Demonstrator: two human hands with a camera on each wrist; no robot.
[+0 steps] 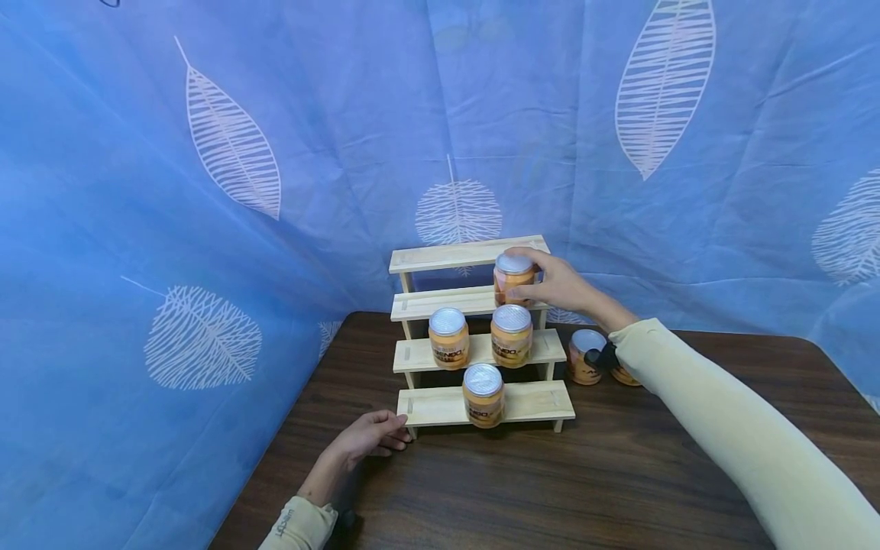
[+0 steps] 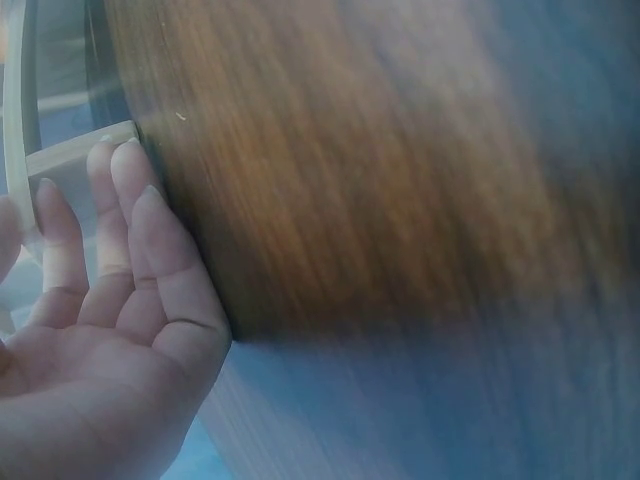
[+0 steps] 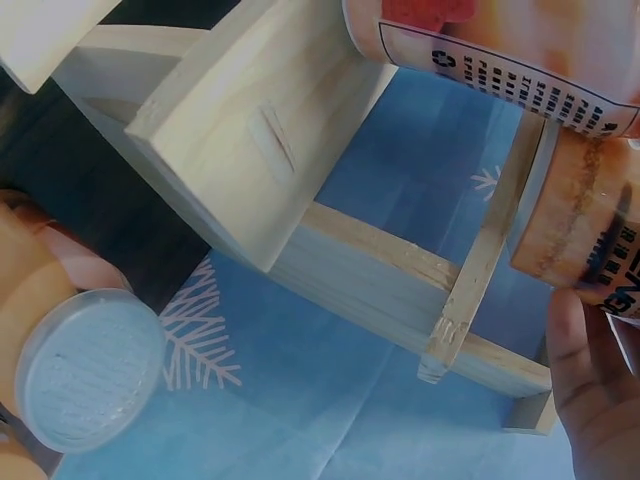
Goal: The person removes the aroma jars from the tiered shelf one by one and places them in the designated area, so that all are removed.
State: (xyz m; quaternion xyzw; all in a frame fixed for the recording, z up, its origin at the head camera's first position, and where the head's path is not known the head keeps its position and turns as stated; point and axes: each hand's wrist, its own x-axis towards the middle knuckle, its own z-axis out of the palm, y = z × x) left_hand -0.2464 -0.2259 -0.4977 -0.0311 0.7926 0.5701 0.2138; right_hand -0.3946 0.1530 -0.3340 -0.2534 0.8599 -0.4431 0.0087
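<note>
A stepped wooden rack [image 1: 450, 405] with pale planks stands on the table. My left hand [image 1: 371, 439] grips the front left corner of its lowest plank, with several fingers [image 2: 150, 230] against the wooden leg. My right hand [image 1: 558, 284] holds an orange jar [image 1: 505, 284] with a silver lid between thumb and fingers, at the right end of the second plank from the top. In the right wrist view that jar [image 3: 580, 215] shows behind the fingertips. Two similar jars, a left one [image 1: 449, 347] and a right one [image 1: 512, 342], stand on the plank below. Another jar [image 1: 484, 401] stands on the lowest plank.
Right of the rack, a jar [image 1: 584, 367] stands on the dark wooden table [image 1: 522, 489], and a further jar [image 1: 626, 376] is partly hidden by the right sleeve. A blue cloth [image 1: 344, 153] with white leaf prints hangs close behind the rack and along the left.
</note>
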